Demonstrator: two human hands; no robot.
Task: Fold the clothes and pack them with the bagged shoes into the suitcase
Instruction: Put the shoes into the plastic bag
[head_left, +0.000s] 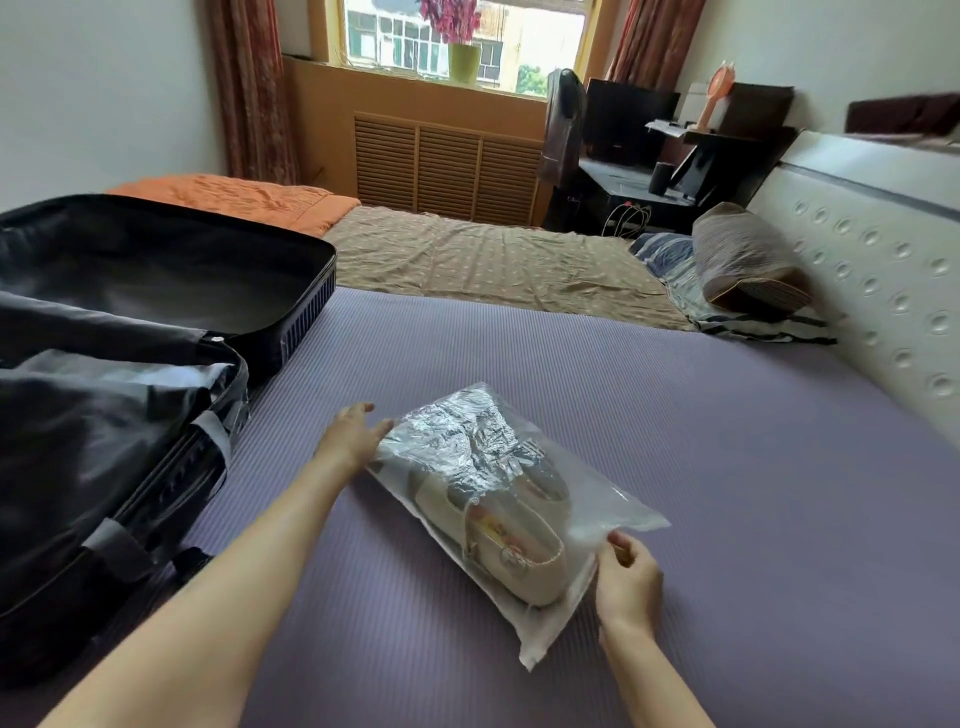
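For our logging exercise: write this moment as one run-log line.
left hand: open, touching shoe bag far corner | right hand: pinching bag's near-right edge | suitcase: open, left of bag

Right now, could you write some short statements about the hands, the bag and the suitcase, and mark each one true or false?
1. The suitcase is open. True.
2. The bag with the shoes lies inside the suitcase. False: it lies on the purple mat, beside the suitcase.
3. The right hand pinches the bag's near edge. True.
4. The left hand holds a folded shirt. False: its straight fingers touch the bag's far end.
5. The bag is see-through. True.
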